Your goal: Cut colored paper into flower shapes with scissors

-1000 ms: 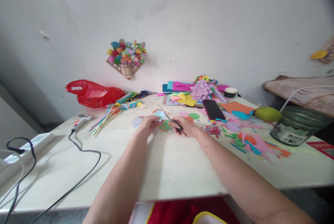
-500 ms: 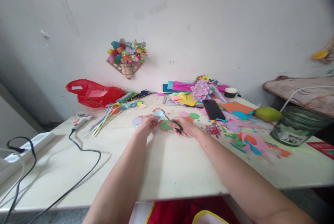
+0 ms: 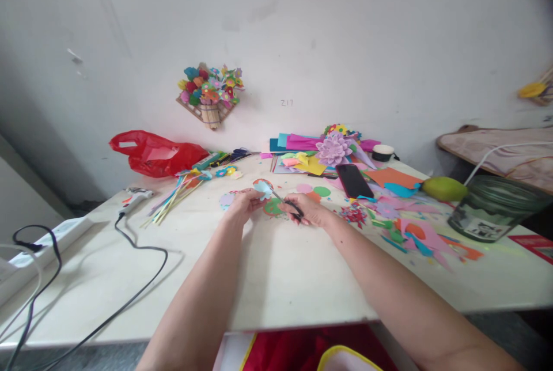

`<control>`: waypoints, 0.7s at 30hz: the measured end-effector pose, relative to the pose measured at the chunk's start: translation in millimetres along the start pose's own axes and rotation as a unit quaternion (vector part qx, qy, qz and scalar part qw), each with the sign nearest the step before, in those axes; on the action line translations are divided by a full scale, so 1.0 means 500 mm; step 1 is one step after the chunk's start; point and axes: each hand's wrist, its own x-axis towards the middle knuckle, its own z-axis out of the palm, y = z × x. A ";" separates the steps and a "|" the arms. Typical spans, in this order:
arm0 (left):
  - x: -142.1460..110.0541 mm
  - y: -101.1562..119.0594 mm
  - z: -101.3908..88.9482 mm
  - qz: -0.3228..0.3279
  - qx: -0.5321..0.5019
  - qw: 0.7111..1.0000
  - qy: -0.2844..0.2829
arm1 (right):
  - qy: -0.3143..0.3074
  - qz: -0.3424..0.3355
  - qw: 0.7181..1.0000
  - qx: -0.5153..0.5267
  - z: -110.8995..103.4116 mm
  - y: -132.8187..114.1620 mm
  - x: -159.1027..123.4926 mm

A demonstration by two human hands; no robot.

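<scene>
Between the thumb and fingers of my left hand [image 3: 246, 205] is a light blue paper flower [image 3: 262, 189] with a scalloped edge. My right hand [image 3: 307, 209] is wrapped round the dark handles of a pair of scissors [image 3: 294, 208]. The scissor blades point left and meet the right edge of the flower; how far they are apart is too small to tell. Under and around the hands lie a lilac cutout [image 3: 226, 201], a green cutout [image 3: 272, 207] and a green disc [image 3: 322, 191].
Paper scraps [image 3: 421, 235], a phone [image 3: 353, 181] and a glass jar [image 3: 496, 209] lie to the right. Coloured sheets [image 3: 298, 143] and a large lilac flower [image 3: 334, 149] are at the back. On the left are a red bag [image 3: 159, 155], a glue gun [image 3: 135, 203] and a power strip [image 3: 52, 241].
Both hands stay in nearly the same place. The scissor blades and the blue flower have shifted very slightly against each other.
</scene>
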 end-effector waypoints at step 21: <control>-0.003 0.002 -0.002 -0.007 0.005 0.999 -0.034 | -0.001 -0.015 0.999 -0.036 -0.008 0.004 0.001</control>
